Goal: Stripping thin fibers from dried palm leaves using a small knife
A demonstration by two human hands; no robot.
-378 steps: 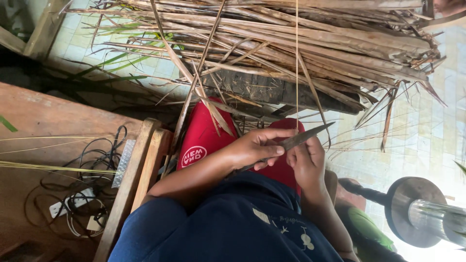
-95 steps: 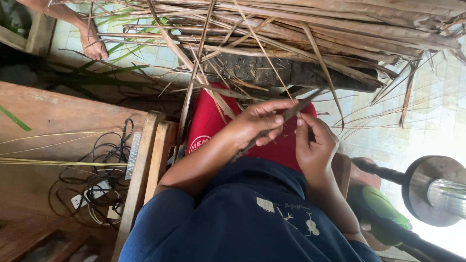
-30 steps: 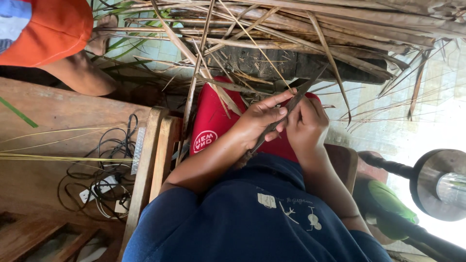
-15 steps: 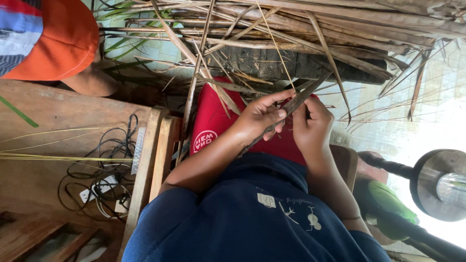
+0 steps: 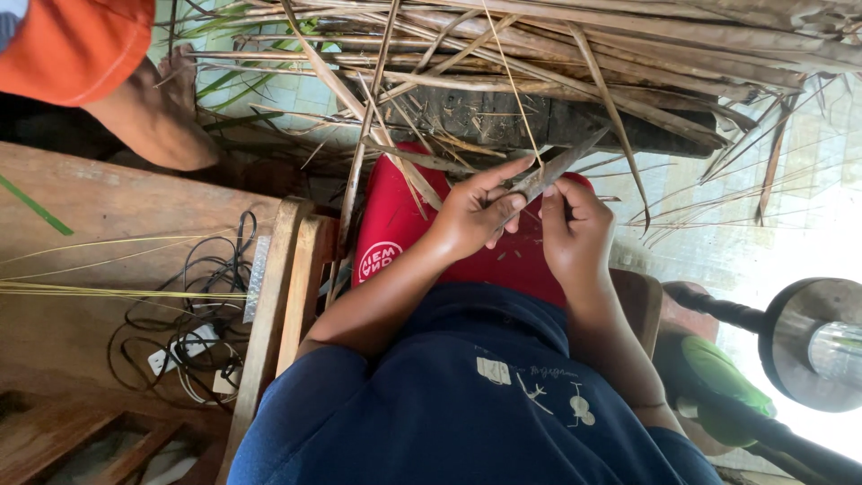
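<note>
Both of your hands are working close together over your lap: your left hand [image 5: 478, 214] is closing its fingers around the dark knife [image 5: 549, 173], and your right hand [image 5: 575, 224] is pinching the thin pale leaf strip [image 5: 514, 90] against the blade, fingertips pressed together on it. Compared with half a second back, your hands are sitting almost where they were, the blade tilting a touch lower across the strip, so the scraping looks to be continuing rather than finishing. The strip is running up from your fingers into the heap of dry palm fronds [image 5: 628, 54] beyond. Under your hands the red cloth [image 5: 395, 224] is lying over your knees, carrying a round white printed emblem near its left edge. To your left the wooden bench [image 5: 108, 216] is holding a tangle of black cables [image 5: 202, 305] and a white power strip [image 5: 180, 346]. Farther off, at the top left, another person in orange shorts [image 5: 76, 45] is now filling more of the corner than a moment ago, a bare foot [image 5: 153, 117] planted by the fronds. To the right a round metal disc [image 5: 813, 341] is standing, possibly part of a machine, though the glare is hiding it.
</note>
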